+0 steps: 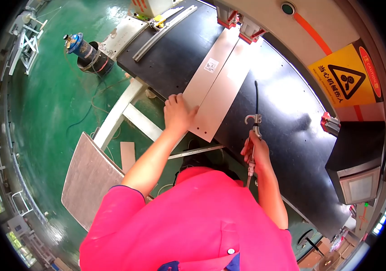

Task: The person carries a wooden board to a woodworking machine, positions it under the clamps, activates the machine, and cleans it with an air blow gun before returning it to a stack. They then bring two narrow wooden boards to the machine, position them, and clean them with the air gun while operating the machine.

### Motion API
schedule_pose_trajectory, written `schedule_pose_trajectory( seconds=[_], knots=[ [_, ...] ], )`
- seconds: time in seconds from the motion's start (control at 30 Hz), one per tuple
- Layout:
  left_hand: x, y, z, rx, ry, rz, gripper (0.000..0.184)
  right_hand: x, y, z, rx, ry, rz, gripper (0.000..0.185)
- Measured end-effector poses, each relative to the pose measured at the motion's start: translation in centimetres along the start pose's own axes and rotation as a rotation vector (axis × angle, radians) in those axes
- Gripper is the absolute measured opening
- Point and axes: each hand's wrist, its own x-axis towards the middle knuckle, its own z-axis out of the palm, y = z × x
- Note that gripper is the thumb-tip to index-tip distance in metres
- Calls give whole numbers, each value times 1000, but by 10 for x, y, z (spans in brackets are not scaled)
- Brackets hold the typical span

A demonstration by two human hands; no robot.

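Two long, pale flat panels lie side by side on the black table. The left panel (204,74) bears a white printed label (211,65); the right panel (222,97) shows small dark holes at its near end. My left hand (178,113) is closed over the near end of the left panel, fingers along its outer edge and thumb on top near the seam. In my right hand (258,152) is an air blow gun (256,124), its thin black nozzle pointing away over the table, right of the panels. My right fingers wrap its handle.
Red-and-grey machine clamps (242,29) stand at the panels' far end. The black table (288,135) reaches right to a dark box-shaped unit (355,167) below a yellow warning sign (344,77). Metal rails (166,32) lie at the far left. A brown board (91,180) sits left of me.
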Motion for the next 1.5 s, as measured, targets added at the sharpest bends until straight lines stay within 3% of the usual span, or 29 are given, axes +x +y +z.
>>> schedule_pose_trajectory(
  seconds=[0.13,0.27,0.37,0.5,0.83,1.03,1.23,1.5],
  knots=[
    [3,-9,0,29,-158,-7,73,2,11,8,-299,-217,114,49],
    [-2,-7,-3,-42,-136,-52,74,-27,48,17,-319,-333,149,49],
    [-6,-10,-4,-77,-138,-72,76,-51,81,-19,-517,-389,30,46],
    [-7,-12,-2,-190,-170,-127,80,-82,57,-47,-324,-310,254,44],
    [-4,4,-27,-162,-347,-213,93,-9,36,-7,-197,-156,73,48],
    [-10,12,-35,-141,-311,-247,72,18,38,11,-51,-128,3,47],
    [-40,31,-18,-109,-85,-141,63,25,47,7,8,-121,17,46],
    [-69,42,-3,-157,-33,-65,69,27,51,1,41,-87,7,46]
  ],
)
